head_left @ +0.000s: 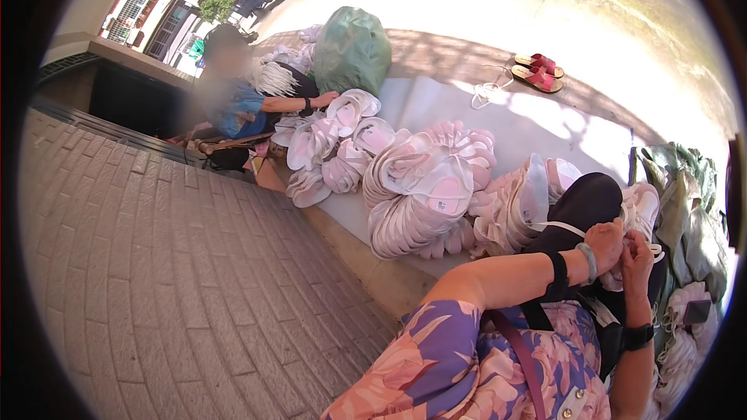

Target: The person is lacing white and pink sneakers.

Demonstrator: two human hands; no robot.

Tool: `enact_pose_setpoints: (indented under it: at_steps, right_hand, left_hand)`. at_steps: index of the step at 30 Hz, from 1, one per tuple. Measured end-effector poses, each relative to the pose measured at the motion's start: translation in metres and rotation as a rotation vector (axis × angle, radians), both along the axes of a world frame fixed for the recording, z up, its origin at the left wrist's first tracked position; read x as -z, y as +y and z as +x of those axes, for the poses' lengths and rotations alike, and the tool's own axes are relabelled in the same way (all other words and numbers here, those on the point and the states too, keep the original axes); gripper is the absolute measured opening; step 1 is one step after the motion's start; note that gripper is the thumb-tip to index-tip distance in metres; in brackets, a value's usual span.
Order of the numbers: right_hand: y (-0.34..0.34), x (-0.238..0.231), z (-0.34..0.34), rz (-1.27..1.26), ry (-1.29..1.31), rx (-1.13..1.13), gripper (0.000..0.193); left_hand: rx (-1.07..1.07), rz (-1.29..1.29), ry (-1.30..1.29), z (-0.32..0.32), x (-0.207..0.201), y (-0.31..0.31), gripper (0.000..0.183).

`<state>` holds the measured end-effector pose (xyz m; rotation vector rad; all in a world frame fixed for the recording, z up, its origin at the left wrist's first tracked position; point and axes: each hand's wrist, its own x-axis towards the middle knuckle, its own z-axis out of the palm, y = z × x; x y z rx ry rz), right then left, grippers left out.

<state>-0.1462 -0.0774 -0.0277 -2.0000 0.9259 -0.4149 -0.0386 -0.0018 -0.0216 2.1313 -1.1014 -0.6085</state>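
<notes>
My left hand [602,246], with a pale bangle at its wrist, is closed above my dark-clad knee. A white cord [562,226] runs over the knee into it. My right hand [637,261] is close beside it, its fingers pinched together; what they hold is too small to make out. Just beyond both hands lies a bundle of pale pink and white shoe uppers [641,206], partly hidden by my knee and fingers. To the left of my knee, more nested shoe uppers [420,187] lie in curved stacks.
A co-worker [241,113] sits at the far left, one hand on the uppers. Behind them stands a full green sack [352,50]. Red sandals [537,78] lie past the pale sheet [436,101]. Green cloth [685,202] and a dark phone-like device [697,312] lie at right.
</notes>
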Motion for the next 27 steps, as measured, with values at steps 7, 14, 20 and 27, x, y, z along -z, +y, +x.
enact_pose_setpoints:
  at_steps: [7,14,20,27]
  right_hand:
    - [-0.009,0.001,0.008,0.095,0.073,-0.084,0.003]
    - [-0.012,0.019,0.004,0.066,-0.067,-0.042,0.002]
    - [-0.008,0.013,0.006,0.027,-0.019,-0.096,0.005]
    - [-0.011,0.025,-0.013,0.159,-0.054,-0.052,0.01]
  left_hand:
    - [-0.028,-0.021,0.043,-0.001,0.007,0.002,0.015]
    - [0.001,-0.09,0.04,-0.003,0.01,0.002,0.014]
    - [-0.081,-0.057,0.101,0.003,0.006,0.005,0.014]
    - [-0.037,-0.065,0.097,-0.01,0.005,0.002,0.014]
